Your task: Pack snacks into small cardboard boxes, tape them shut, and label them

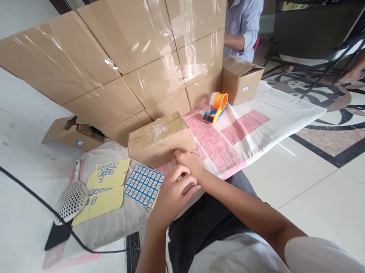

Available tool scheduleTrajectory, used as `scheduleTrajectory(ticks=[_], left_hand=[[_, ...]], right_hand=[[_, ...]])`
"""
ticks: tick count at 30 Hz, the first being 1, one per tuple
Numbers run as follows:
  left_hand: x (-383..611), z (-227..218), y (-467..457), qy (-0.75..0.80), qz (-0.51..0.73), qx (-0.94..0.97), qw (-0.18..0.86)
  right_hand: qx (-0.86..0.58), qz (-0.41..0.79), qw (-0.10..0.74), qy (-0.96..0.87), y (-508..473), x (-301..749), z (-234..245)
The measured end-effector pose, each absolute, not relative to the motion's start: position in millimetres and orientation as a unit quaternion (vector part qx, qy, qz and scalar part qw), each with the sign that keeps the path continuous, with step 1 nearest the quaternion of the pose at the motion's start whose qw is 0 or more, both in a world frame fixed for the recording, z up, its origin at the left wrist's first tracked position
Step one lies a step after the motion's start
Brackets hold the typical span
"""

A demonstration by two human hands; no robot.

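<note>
A taped cardboard box (161,148) lies on the covered table in front of me. My right hand (188,163) is against the lower right part of its front side, fingers curled in. What those fingers press or hold is hidden. Just left of it is my left hand (173,188), its fingers loosely bent and apart, close to the right wrist, with nothing visible in them. Beside the left hand lies a sheet of blue-bordered labels (143,184). Further left are yellow backing sheets (107,188) with several small labels on them.
A wall of taped cardboard boxes (147,72) stands behind. An orange tape dispenser (217,106) and a labelled box (242,79) are on the right. A skimmer (73,198), an open box (77,134) and a black cable (51,208) are on the left. Another person's sleeve (249,21) shows behind.
</note>
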State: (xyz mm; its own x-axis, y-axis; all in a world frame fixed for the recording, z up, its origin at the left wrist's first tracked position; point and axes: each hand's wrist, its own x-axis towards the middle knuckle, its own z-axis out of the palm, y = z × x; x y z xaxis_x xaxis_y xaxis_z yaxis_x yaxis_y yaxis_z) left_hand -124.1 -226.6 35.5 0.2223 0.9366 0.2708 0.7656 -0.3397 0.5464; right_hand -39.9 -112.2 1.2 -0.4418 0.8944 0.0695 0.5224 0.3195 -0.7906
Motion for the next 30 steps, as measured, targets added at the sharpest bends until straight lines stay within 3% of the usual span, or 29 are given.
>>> scheduleTrajectory(ticks=[4,8,12,15,19,24,30], left_hand=[[-129.8,31.1,-225.6,0.545,0.446,0.693,0.153],[-115.1,15.6,-215.4,0.611,0.541,0.557,0.152],[-87.0,0.7,-200.5,0.644,0.58,0.474,0.157],[-89.6,-0.2,-194.2,0.661,0.598,0.45,0.064],[-141.3,16.7,-183.6,0.689,0.512,0.478,-0.188],[-200.3,22.2,-162.3,0.715,0.346,0.577,-0.19],[-203.3,-2.7,-155.4,0.715,0.331,0.564,-0.247]], right_hand=[[-0.39,0.386,0.295,-0.782,-112.6,-3.8,-3.4],[-0.209,0.512,0.418,-0.72,-135.5,31.3,-17.4],[-0.263,0.516,0.471,-0.665,-149.1,42.8,-15.3],[-0.287,0.517,0.457,-0.664,-118.5,51.1,-3.0],[-0.272,0.549,0.42,-0.669,-34.9,52.0,5.7],[-0.29,0.698,0.34,-0.56,23.8,7.9,-5.6],[-0.246,0.709,0.333,-0.57,5.2,-3.5,-10.4]])
